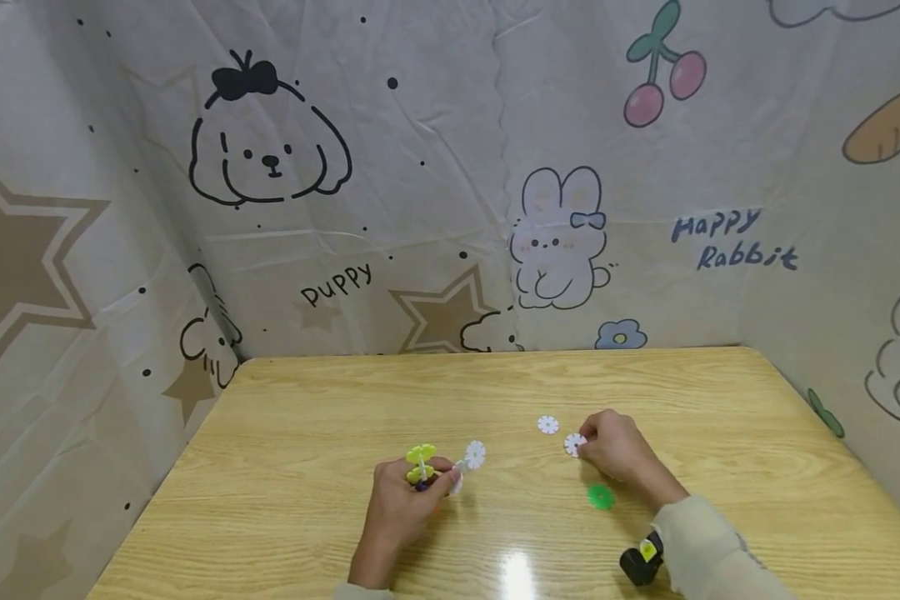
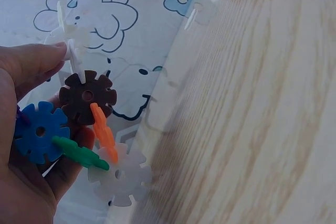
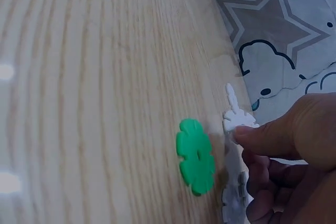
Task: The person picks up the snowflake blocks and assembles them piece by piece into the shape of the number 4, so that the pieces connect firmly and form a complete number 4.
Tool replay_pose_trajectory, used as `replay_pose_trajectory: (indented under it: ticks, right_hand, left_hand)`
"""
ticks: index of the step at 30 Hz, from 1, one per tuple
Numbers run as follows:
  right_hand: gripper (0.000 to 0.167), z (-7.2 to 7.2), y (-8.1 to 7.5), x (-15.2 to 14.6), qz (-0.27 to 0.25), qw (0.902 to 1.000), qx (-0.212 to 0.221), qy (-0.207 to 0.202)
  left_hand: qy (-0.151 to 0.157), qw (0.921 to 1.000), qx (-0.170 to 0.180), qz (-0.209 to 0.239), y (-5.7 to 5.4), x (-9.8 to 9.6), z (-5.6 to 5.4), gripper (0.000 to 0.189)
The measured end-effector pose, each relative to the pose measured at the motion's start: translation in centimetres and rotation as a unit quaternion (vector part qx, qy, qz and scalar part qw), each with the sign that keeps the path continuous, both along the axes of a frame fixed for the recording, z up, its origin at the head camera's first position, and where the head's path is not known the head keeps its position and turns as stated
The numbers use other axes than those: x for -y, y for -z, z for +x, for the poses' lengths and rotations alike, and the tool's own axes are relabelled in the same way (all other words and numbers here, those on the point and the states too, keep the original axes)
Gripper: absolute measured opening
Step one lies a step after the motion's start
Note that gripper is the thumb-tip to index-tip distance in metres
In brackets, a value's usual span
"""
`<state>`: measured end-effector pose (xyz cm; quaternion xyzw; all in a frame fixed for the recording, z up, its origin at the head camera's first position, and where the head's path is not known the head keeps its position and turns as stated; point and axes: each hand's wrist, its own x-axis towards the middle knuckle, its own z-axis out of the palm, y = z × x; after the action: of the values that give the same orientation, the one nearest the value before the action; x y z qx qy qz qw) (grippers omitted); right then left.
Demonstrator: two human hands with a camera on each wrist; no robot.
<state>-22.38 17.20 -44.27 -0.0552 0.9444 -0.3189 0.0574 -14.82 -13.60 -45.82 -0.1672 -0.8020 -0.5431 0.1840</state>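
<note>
My left hand (image 1: 401,504) holds a cluster of interlocked plastic snowflake discs. In the left wrist view a brown disc (image 2: 87,97), a blue disc (image 2: 42,132), a green disc (image 2: 81,153), an orange disc (image 2: 104,132) and a pale disc (image 2: 122,179) are joined, with the thumb near white discs (image 2: 73,59) at the top. Yellow discs (image 1: 422,454) stand up from the cluster in the head view. Over to the right, my right hand (image 1: 618,450) pinches a white disc (image 1: 573,445) between thumb and fingers, low over the table.
Another white disc (image 1: 547,425) lies just beyond the pinched one. A green disc (image 1: 601,497) rests on the wooden table (image 1: 307,433) nearer me. Behind the table hangs a printed cloth (image 1: 420,167). A black wrist mount (image 1: 641,562) sits at the right sleeve.
</note>
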Motion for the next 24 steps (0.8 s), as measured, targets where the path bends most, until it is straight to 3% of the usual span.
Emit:
replay_pose_trajectory:
  ticks: [5, 12, 24]
  right_hand:
    - [0.003, 0.3, 0.1, -0.2, -0.008, 0.9997, 0.005, -0.024]
    - [0.006, 0.9, -0.4, 0.1, -0.036, 0.9976, -0.02, -0.055]
    - [0.008, 2.0, -3.2, 2.2, -0.095, 0.9877, -0.054, -0.112]
  left_hand:
    - [0.002, 1.0, 0.002, 0.001, 0.1, 0.0, 0.0, 0.006]
    - [0.007, 0.9999, 0.009, 0.007, 0.0, -0.1, 0.1, 0.007]
    - [0.005, 0.9999, 0.008, 0.009, -0.1, -0.1, 0.1, 0.007]
